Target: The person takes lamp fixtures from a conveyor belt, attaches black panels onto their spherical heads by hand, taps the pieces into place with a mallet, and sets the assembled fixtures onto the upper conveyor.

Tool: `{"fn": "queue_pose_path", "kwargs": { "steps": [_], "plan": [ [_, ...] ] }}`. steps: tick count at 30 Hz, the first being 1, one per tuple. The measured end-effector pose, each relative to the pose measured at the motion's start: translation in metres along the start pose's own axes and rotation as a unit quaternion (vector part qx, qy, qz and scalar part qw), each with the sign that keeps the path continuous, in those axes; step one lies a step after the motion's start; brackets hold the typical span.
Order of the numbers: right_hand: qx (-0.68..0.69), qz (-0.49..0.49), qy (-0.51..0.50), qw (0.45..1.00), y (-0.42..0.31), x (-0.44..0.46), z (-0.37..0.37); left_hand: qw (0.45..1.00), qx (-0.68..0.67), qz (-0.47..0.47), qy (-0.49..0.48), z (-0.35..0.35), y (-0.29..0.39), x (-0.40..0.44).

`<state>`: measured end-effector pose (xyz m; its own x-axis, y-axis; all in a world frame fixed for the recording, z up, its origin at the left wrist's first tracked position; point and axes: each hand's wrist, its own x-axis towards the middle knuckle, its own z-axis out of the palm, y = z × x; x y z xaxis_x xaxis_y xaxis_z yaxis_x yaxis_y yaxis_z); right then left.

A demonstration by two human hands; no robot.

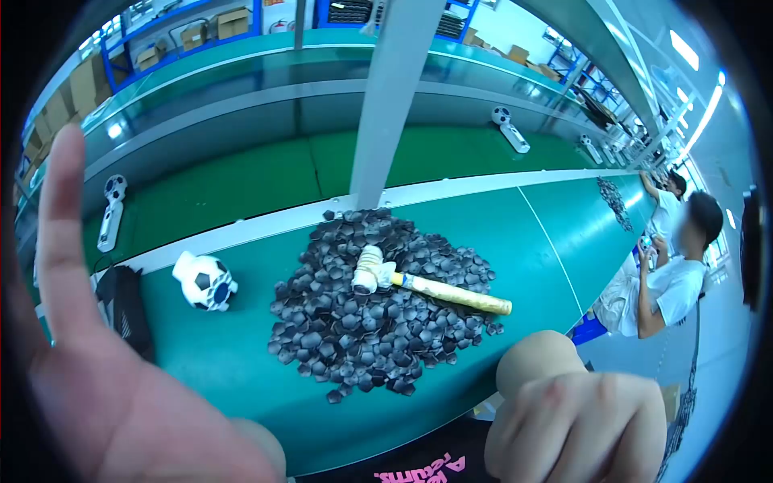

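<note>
My left hand [141,402] is raised close to the camera at the left, palm showing, with one finger stretched upward and nothing seen in it. At the lower right, my right hand [584,427] is curled into a fist, its knuckles towards me; whatever it may hold is hidden. Between them, a heap of small dark pentagon-shaped pieces [354,330] lies on the green bench. A mallet [451,294] with a pale wrapped head and yellowish handle rests on the heap. Left of the heap sits a white and black football-patterned ball part [207,282], nearest my left hand.
Behind the bench runs a green conveyor [241,173] carrying football-topped white units [511,133]. A grey post [390,105] rises at the bench's back edge. A black item [125,306] lies at left. Co-workers [680,282] sit along the right, near another dark heap [614,203].
</note>
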<state>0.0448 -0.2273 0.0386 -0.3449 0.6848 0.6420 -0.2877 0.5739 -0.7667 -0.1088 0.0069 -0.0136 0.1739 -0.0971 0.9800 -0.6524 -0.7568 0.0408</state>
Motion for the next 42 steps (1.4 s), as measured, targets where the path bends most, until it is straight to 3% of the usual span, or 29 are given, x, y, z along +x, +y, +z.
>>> {"fn": "queue_pose_path", "kwargs": {
  "steps": [2, 14, 42],
  "plan": [
    [-0.007, -0.018, -0.076, 0.997, 0.001, 0.004, -0.007, 1.0, -0.019, 0.001, 0.016, 0.012, -0.011, -0.003],
    [-0.105, -0.028, -0.058, 0.992, -0.005, -0.007, -0.005, 0.999, -0.031, -0.007, 0.018, 0.016, -0.02, -0.005],
    [-0.152, -0.021, -0.063, 0.986, -0.012, -0.022, 0.002, 0.999, -0.011, 0.011, 0.052, 0.012, -0.019, -0.005]
  ]
}}
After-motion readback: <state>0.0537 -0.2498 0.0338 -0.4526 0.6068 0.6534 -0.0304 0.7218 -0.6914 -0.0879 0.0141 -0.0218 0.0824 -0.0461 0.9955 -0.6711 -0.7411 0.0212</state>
